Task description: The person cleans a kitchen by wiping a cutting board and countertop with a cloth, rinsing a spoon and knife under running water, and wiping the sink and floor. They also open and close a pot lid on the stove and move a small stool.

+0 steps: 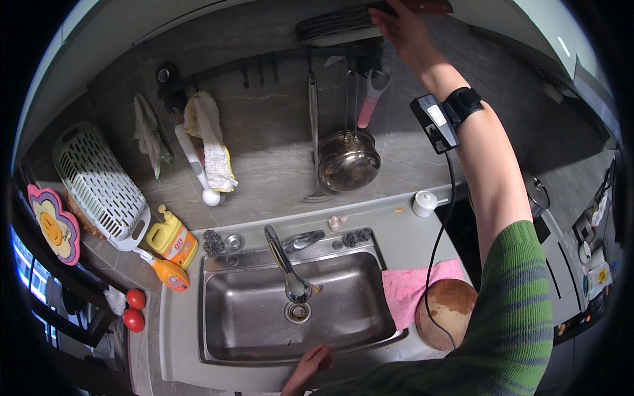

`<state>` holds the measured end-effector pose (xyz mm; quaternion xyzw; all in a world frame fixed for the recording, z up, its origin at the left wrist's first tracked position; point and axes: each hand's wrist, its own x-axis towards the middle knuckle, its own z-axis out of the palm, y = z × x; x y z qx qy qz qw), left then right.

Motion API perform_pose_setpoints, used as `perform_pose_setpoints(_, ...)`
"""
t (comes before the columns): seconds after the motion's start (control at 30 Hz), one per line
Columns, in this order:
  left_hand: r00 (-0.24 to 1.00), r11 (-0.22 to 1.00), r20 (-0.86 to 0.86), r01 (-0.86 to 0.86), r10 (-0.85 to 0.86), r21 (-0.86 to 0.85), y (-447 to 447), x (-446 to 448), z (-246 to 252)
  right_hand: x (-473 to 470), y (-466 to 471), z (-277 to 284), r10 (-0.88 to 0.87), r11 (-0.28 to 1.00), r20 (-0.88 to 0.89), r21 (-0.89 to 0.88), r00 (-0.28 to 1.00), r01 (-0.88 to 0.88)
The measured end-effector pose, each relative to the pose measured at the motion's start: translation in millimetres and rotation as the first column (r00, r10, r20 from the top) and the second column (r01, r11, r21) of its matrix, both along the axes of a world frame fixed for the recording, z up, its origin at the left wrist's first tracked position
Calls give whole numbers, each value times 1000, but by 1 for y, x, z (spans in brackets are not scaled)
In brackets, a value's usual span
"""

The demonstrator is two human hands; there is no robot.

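Observation:
My right hand [400, 24] reaches up to a dark wall-mounted knife holder [342, 22], beside a knife's reddish-brown handle [430, 6]; whether the fingers grip anything is unclear. A pale flat blade-like part shows under the holder. At the near edge of the stainless steel sink [237, 317], my left hand [316, 360] hangs with curled fingers and no object visible in it. The faucet [285, 267] extends over the sink drain. A round wooden cutting board [446, 312] lies partly over a pink cloth [403, 292] right of the sink.
A steel saucepan [349, 163], a ladle [313, 114] and a pink-handled peeler [370, 101] hang on the wall rail. Left stand a yellow detergent jug [173, 237], an orange spray bottle [171, 273] and two tomatoes [133, 320]. Garlic [336, 223] lies behind the sink; a white lidded pot [425, 204] stands right.

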<state>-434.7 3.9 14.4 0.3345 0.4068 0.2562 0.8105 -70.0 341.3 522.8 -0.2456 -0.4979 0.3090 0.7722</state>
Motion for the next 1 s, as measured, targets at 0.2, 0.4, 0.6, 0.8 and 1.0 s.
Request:
perform_pose_setpoints(0.2, 999, 996, 15, -49, 48, 75, -2, 0, 9, -18, 14, 4, -60, 998, 8, -11, 998, 60)
perform_pose_setpoints(0.4, 994, 968, -41, -85, 97, 236, -9, 3, 2, -35, 45, 4, 30, 998, -102, 61, 994, -24)
perform_pose_setpoints(0.6, 997, 991, -28, -72, 76, 113, -6, -4, -17, -56, 67, -8, -33, 982, 34, -186, 999, 39)
perform_pose_setpoints(0.8, 987, 985, -42, -159, 157, -61, -10, -2, -32, -59, 69, -16, -89, 949, 329, -260, 940, 181)
perform_pose_setpoints(1.0, 994, 990, 46, -98, 103, -101, -1, 0, -22, -43, 106, -25, -131, 918, 582, -235, 802, 320)
